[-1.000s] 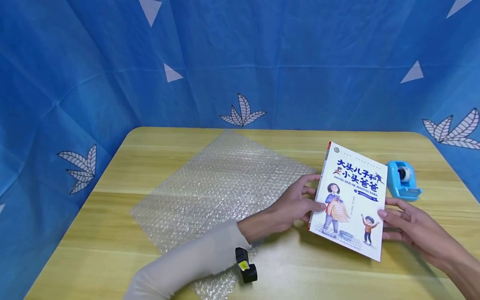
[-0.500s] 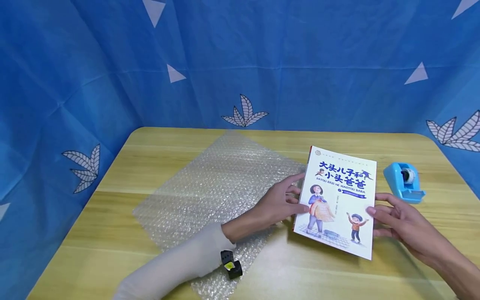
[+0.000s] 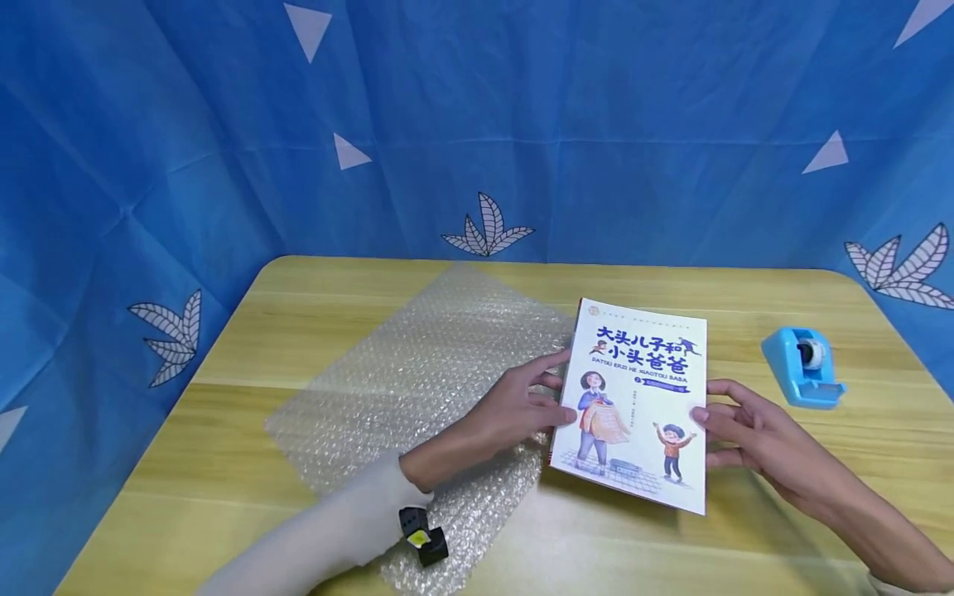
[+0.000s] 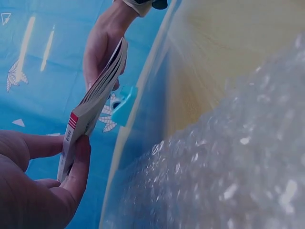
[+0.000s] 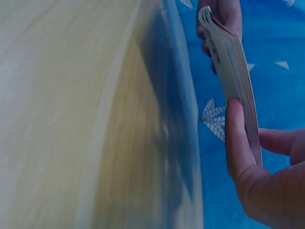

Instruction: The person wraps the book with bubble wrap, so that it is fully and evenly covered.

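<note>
A white paperback book (image 3: pixel 633 406) with blue Chinese lettering and drawn figures is held up off the table by both hands, cover facing me. My left hand (image 3: pixel 522 410) pinches its spine edge, thumb on the cover and fingers behind. On the opposite edge my right hand (image 3: pixel 760 434) grips with the thumb in front. In the left wrist view the book's spine (image 4: pixel 71 124) shows red stripes between thumb and fingers. The right wrist view shows the page edges (image 5: pixel 248 105) slightly fanned at the far end. Beneath and left of the book lies a sheet of bubble wrap (image 3: pixel 417 356).
A blue tape dispenser (image 3: pixel 803 368) with a roll of tape stands on the right of the wooden table (image 3: pixel 194 463). Behind the table hangs a blue cloth (image 3: pixel 633 124) with white triangles and leaves. The bubble wrap reaches from the back edge to the front.
Both hands have carried the book leftward, from beside the tape dispenser to the right edge of the bubble wrap. The grip is unchanged.
</note>
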Action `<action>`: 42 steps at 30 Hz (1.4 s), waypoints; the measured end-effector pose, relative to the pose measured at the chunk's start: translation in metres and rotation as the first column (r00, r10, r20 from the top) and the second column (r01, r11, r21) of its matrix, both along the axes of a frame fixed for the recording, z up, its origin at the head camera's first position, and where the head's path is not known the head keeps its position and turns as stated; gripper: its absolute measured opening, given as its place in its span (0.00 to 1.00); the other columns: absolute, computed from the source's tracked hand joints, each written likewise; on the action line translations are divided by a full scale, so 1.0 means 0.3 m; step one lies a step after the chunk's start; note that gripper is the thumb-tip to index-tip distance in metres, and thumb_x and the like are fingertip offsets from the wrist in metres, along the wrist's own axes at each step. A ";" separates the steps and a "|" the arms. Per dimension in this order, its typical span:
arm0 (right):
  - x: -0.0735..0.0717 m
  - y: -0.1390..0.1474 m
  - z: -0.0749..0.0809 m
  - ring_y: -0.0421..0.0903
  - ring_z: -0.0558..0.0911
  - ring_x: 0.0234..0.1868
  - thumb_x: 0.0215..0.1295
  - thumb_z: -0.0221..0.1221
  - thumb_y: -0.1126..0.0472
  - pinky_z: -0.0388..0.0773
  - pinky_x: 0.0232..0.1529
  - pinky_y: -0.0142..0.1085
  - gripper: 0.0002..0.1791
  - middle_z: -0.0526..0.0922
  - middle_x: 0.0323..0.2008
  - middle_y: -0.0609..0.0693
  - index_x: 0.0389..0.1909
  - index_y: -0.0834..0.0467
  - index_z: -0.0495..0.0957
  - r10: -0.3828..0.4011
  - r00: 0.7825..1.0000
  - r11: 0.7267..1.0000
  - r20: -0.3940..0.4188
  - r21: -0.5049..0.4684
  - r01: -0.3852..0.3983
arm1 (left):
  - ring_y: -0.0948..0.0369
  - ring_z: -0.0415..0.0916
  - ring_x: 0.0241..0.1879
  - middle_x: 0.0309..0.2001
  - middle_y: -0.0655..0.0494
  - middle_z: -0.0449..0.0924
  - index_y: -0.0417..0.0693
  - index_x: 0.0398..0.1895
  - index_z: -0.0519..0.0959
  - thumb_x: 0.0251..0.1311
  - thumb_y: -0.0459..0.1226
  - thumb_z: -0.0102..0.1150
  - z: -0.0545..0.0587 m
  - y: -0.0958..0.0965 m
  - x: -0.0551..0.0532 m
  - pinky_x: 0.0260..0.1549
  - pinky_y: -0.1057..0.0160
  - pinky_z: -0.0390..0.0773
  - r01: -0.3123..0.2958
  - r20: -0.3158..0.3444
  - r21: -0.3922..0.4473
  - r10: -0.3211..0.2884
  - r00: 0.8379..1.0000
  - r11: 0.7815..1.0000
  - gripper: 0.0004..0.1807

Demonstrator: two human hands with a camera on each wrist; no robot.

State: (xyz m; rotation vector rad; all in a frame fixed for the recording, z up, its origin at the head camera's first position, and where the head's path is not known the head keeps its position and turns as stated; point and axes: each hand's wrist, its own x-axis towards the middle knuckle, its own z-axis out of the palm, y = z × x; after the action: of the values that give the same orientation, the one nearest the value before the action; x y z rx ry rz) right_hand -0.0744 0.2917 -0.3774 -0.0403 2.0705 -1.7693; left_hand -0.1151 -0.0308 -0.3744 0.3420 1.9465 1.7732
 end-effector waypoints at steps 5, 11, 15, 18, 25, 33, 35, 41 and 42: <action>-0.010 -0.054 0.011 0.50 0.88 0.47 0.82 0.52 0.62 0.87 0.44 0.46 0.23 0.86 0.51 0.52 0.70 0.66 0.59 0.038 0.999 0.999 0.008 -0.026 -0.038 | 0.55 0.86 0.43 0.54 0.49 0.77 0.51 0.80 0.64 0.61 0.25 0.69 -0.008 -0.060 0.008 0.36 0.55 0.87 -0.019 -0.003 0.013 0.019 1.000 1.000 0.44; -0.024 -0.125 0.024 0.50 0.87 0.51 0.82 0.53 0.60 0.86 0.48 0.46 0.27 0.84 0.53 0.57 0.72 0.67 0.56 0.096 0.995 0.994 0.022 -0.051 -0.095 | 0.55 0.86 0.44 0.56 0.47 0.77 0.50 0.80 0.64 0.59 0.25 0.70 -0.012 -0.137 0.011 0.35 0.56 0.86 -0.053 -0.030 -0.014 0.052 0.998 0.998 0.45; -0.036 -0.168 0.027 0.51 0.86 0.52 0.81 0.53 0.60 0.86 0.49 0.45 0.29 0.82 0.55 0.59 0.73 0.68 0.56 0.115 0.993 0.992 0.010 -0.053 -0.115 | 0.56 0.85 0.44 0.56 0.47 0.78 0.48 0.80 0.64 0.59 0.26 0.71 -0.007 -0.179 0.009 0.37 0.56 0.86 -0.071 -0.061 -0.058 0.067 0.996 0.996 0.45; -0.044 -0.202 0.026 0.52 0.86 0.52 0.81 0.53 0.61 0.86 0.49 0.45 0.29 0.81 0.56 0.61 0.74 0.69 0.56 0.124 0.992 0.990 0.001 -0.063 -0.124 | 0.56 0.84 0.44 0.56 0.46 0.79 0.46 0.79 0.65 0.59 0.26 0.71 -0.007 -0.209 0.007 0.40 0.57 0.86 -0.088 -0.077 -0.080 0.081 0.994 0.993 0.44; -0.055 -0.283 0.037 0.54 0.83 0.53 0.79 0.55 0.62 0.86 0.50 0.44 0.31 0.75 0.56 0.66 0.74 0.69 0.57 0.123 0.992 0.990 -0.007 -0.071 -0.123 | 0.55 0.83 0.45 0.57 0.41 0.78 0.42 0.77 0.65 0.59 0.25 0.70 0.004 -0.289 0.003 0.41 0.55 0.87 -0.101 -0.103 -0.097 0.091 0.991 0.990 0.42; -0.068 -0.375 0.031 0.52 0.83 0.52 0.79 0.54 0.65 0.85 0.51 0.43 0.31 0.74 0.54 0.66 0.75 0.73 0.56 0.146 0.989 0.983 -0.037 -0.105 -0.149 | 0.55 0.83 0.43 0.56 0.41 0.79 0.40 0.77 0.66 0.58 0.25 0.70 -0.005 -0.372 0.007 0.37 0.55 0.87 -0.147 -0.114 -0.137 0.132 0.985 0.979 0.42; -0.071 -0.393 0.030 0.51 0.83 0.51 0.79 0.53 0.66 0.85 0.52 0.42 0.30 0.74 0.54 0.66 0.74 0.74 0.56 0.149 0.988 0.982 -0.043 -0.109 -0.153 | 0.55 0.84 0.43 0.55 0.40 0.79 0.39 0.77 0.65 0.58 0.25 0.70 -0.009 -0.388 0.008 0.37 0.55 0.87 -0.149 -0.113 -0.135 0.134 0.984 0.980 0.42; -0.072 -0.443 0.019 0.51 0.83 0.52 0.79 0.52 0.66 0.84 0.52 0.41 0.30 0.73 0.55 0.66 0.75 0.75 0.56 0.171 0.985 0.978 -0.019 -0.114 -0.172 | 0.55 0.83 0.44 0.57 0.39 0.78 0.37 0.77 0.64 0.61 0.27 0.70 -0.020 -0.446 0.021 0.39 0.57 0.86 -0.146 -0.114 -0.149 0.130 0.985 0.978 0.41; -0.071 -0.452 0.016 0.51 0.83 0.52 0.80 0.52 0.66 0.84 0.53 0.41 0.30 0.74 0.55 0.66 0.75 0.75 0.56 0.176 0.984 0.977 -0.017 -0.117 -0.176 | 0.55 0.83 0.45 0.58 0.38 0.78 0.36 0.77 0.63 0.61 0.27 0.70 -0.021 -0.459 0.024 0.39 0.57 0.86 -0.145 -0.119 -0.153 0.127 0.985 0.977 0.41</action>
State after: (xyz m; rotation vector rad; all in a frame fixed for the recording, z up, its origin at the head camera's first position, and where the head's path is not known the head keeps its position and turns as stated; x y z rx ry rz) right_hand -0.0956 0.1562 -0.3726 -0.2564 1.9006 -1.7812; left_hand -0.1078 -0.1684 -0.3808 0.2590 2.2226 1.6959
